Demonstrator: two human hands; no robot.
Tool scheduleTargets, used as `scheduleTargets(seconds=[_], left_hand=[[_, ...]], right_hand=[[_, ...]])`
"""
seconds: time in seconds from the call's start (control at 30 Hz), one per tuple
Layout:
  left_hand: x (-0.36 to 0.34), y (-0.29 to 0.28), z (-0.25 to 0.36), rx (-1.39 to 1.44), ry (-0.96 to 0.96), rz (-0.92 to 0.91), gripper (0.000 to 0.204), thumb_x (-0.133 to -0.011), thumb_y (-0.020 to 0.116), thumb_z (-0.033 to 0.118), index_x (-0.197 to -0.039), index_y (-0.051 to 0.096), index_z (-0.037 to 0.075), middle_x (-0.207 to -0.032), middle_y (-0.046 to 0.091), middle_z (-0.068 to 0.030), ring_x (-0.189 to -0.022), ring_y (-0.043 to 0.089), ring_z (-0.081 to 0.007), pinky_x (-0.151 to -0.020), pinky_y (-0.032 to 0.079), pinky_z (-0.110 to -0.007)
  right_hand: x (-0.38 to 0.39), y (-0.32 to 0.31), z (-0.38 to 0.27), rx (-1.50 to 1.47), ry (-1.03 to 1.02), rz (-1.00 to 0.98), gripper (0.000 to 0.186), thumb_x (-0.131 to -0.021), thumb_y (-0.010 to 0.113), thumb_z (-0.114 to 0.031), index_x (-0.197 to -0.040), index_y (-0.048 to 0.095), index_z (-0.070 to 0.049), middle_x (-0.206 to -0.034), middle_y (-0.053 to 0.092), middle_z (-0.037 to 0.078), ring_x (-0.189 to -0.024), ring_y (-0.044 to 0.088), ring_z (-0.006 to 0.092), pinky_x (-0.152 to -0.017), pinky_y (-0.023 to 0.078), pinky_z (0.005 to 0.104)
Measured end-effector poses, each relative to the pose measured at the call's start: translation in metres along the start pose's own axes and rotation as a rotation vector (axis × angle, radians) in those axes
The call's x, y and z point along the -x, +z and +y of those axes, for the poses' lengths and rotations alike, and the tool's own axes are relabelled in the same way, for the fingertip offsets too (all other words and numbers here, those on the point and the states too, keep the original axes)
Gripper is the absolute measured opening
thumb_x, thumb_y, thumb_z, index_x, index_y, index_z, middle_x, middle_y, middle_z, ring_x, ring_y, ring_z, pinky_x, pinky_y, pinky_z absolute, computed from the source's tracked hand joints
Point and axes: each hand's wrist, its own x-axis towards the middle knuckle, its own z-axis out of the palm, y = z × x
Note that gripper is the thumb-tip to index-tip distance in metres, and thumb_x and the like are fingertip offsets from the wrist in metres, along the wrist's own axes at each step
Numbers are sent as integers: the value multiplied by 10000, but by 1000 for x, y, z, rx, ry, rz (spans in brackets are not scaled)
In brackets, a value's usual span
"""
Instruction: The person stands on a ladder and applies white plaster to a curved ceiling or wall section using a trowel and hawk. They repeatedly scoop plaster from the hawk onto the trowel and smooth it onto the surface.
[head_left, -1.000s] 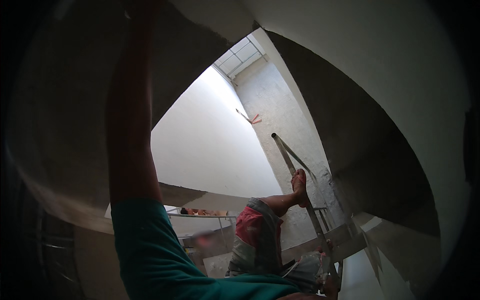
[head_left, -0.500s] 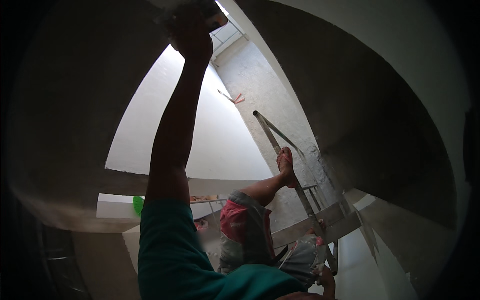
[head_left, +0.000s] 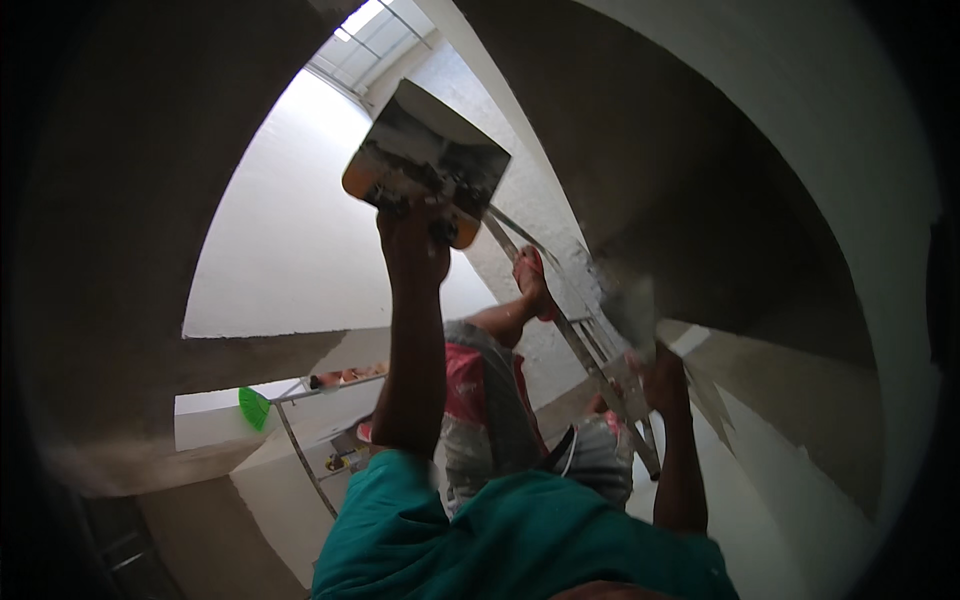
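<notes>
My left hand [head_left: 415, 228] is raised in front of me, closed round a wide putty knife [head_left: 435, 140]. Its broad steel blade points up, smeared with pale and dark residue, and an orange edge runs along the grip side. Lower at the right, my right hand [head_left: 660, 378] is closed on a smaller putty knife [head_left: 632, 308]. That flat grey blade is tilted upward and smeared by motion, and its handle is hidden in my fingers. The two tools are apart, neither touching a wall.
A metal ladder [head_left: 590, 372] leans below, and my foot [head_left: 530, 280] in a red flip-flop rests against it. A green broom head [head_left: 254, 407] and a metal frame [head_left: 300, 450] are at the lower left. White wall [head_left: 290, 220] and dark plaster surfaces [head_left: 700, 190] surround me.
My left hand has come down from the top edge, bringing the wide putty knife into full view. My right hand has risen into view at the right with the smaller putty knife.
</notes>
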Motion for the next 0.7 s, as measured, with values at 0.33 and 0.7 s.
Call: scheduleTargets(seconds=[0.33,0.7], left_hand=[[94,-3,80,1418,-861,293,478,-744,547,-105,-1207,474,-18,-1106,570,-154,-1001,590,-255,-860,500,-387],[52,-13,24,58,140,-496,526,-742,573,-87,-1253,549,31,-1319,538,-156,-1278,452,-369,-1049,386,-446]], right_hand=[[-46,-67,-171,167,-42,-262,637,-783,725,-328,-1247,513,54,-1092,598,302,-1058,581,417,-921,452,442],[-77,-54,-115,214,-395,-93,493,-740,739,-269,-1134,581,-19,-957,651,223,-907,632,394,-796,507,460]])
